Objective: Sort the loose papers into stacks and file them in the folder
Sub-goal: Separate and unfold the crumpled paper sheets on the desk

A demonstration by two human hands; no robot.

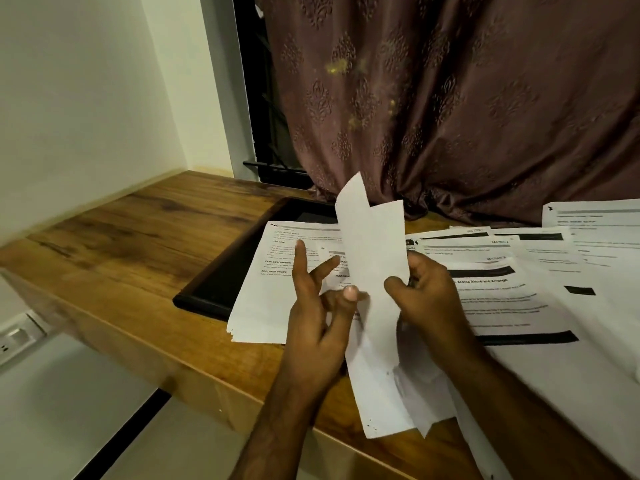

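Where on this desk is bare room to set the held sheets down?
Bare wood runs along the desk left of the black folder, up to the wall, and along the front edge below it. The right half is crowded with overlapping printed papers. Both hands, left and right, hold the sheets.

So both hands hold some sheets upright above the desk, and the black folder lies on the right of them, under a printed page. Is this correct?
Not quite: the head view shows the folder left of the hands, not right. Both hands, left and right, do hold the sheets upright, and a page lies on the folder.
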